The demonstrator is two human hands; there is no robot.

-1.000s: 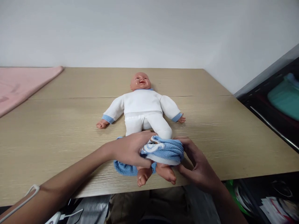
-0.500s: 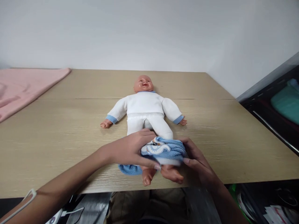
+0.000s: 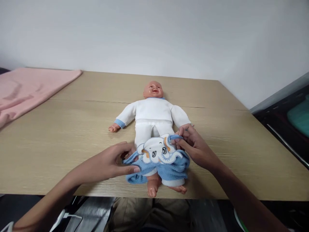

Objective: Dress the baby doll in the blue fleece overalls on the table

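A baby doll (image 3: 154, 109) in a white long-sleeved top with blue cuffs lies on its back, its head away from me. Around its lower legs are bunched blue terry trousers (image 3: 172, 170) with white hems and a white cartoon animal face on the front. Both of the doll's feet stick out below the hems. My left hand (image 3: 113, 162) grips the trousers at their left edge, thumb on top. With thumb and fingers, my right hand (image 3: 193, 143) pinches the waist edge on the right; it partly hides the doll's arm on that side.
The doll lies on a wooden table (image 3: 229, 145) whose front edge runs just past its feet. A pink cloth (image 3: 36, 87) covers the far left corner. Behind stands a white wall (image 3: 154, 38). At the right is a dark container (image 3: 285, 125) with something green inside.
My right hand has moved up from the trouser hem to the waist edge. My left hand has shifted left to the other side. The trousers are spread wider, showing the animal face.
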